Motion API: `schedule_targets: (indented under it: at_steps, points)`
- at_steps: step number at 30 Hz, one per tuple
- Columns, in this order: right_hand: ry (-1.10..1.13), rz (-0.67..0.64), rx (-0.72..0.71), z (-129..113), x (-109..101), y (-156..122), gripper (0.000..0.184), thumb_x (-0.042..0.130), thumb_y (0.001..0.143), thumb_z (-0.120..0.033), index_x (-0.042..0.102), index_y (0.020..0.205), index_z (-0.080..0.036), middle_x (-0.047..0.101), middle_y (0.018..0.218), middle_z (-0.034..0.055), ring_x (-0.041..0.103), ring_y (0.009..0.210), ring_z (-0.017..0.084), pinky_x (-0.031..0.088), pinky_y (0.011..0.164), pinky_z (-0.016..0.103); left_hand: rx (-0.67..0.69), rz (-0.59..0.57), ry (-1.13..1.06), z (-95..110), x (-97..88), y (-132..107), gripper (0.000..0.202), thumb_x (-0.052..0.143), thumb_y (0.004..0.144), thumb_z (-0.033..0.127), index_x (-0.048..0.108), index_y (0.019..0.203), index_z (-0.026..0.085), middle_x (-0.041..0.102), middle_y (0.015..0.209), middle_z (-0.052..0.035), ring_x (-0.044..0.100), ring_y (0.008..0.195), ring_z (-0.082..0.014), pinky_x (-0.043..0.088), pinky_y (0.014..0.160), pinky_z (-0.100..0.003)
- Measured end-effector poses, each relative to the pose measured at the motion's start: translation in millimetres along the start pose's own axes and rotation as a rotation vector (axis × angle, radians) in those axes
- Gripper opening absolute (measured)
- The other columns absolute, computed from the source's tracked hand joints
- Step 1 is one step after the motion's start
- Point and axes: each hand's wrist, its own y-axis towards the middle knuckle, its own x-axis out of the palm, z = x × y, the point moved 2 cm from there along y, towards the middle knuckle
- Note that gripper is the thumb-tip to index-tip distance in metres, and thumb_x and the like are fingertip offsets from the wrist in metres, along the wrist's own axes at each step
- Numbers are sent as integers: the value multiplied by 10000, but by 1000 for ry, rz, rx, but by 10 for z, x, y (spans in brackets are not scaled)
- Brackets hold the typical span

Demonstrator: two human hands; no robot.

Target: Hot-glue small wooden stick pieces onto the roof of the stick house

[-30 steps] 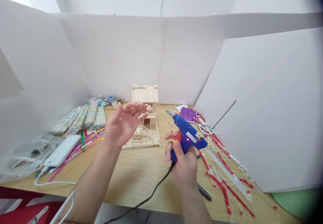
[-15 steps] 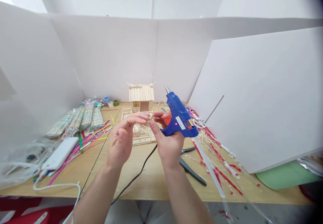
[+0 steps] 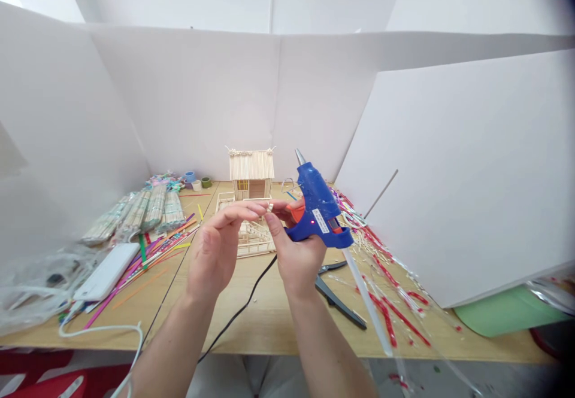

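Observation:
My left hand (image 3: 220, 248) is raised over the wooden table (image 3: 265, 314), its fingertips pinched on a tiny pale piece (image 3: 270, 207). My right hand (image 3: 296, 248) grips a blue hot-glue gun (image 3: 320, 206) with an orange trigger and a lit red lamp; its nozzle points up and away. The right thumb reaches to the same small piece, so both hands meet there. Behind the hands stands a small house made of thin wooden sticks (image 3: 250, 173) on a stick base.
Bundles of sticks (image 3: 144, 209) and coloured strips (image 3: 157, 251) lie at the left beside a white phone-like slab (image 3: 108, 272). Red-and-clear strips (image 3: 390, 308) litter the right. Black cutters (image 3: 336, 299) lie near my right wrist. The gun's black cord (image 3: 238, 314) trails off the front edge. White boards wall the table.
A second ago my left palm was open and the gun held low to the right. The hands came together; the gun rose, nozzle up. Since half a second ago, almost nothing moved.

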Motion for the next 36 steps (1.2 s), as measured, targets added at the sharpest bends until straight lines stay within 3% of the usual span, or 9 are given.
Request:
schedule_targets:
  at_steps: [9, 18, 24, 36]
  points:
    - [35, -21, -1, -15, 8, -2, 297, 769, 836, -258, 555, 1039, -232, 742, 1014, 34, 753, 839, 189, 664, 775, 385, 33, -1, 35, 9, 8, -2, 539, 438, 945, 677, 781, 1016, 267, 708, 1074, -106, 612, 1190, -336, 434, 1108, -514]
    - [88, 12, -5, -8, 28, -1, 285, 794, 811, -224, 587, 1007, -241, 761, 931, 12, 763, 809, 195, 663, 762, 370, 20, 0, 32, 16, 26, -6, 538, 436, 942, 683, 782, 1006, 276, 714, 1073, -108, 610, 1204, -345, 439, 1099, -520]
    - [48, 14, -1, 5, 29, -5, 296, 782, 821, -281, 571, 1023, -237, 763, 946, 28, 769, 829, 209, 673, 772, 391, 54, -37, 37, 21, 4, 6, 541, 417, 966, 657, 767, 1048, 253, 700, 1106, -103, 607, 1204, -331, 440, 1098, -502]
    - [59, 2, -1, 8, 32, -16, 290, 773, 820, -242, 567, 1023, -243, 767, 949, 21, 775, 819, 203, 679, 780, 383, 101, -47, 99, 34, -4, 10, 574, 361, 993, 639, 753, 1062, 226, 689, 1121, -104, 611, 1178, -306, 436, 1095, -481]
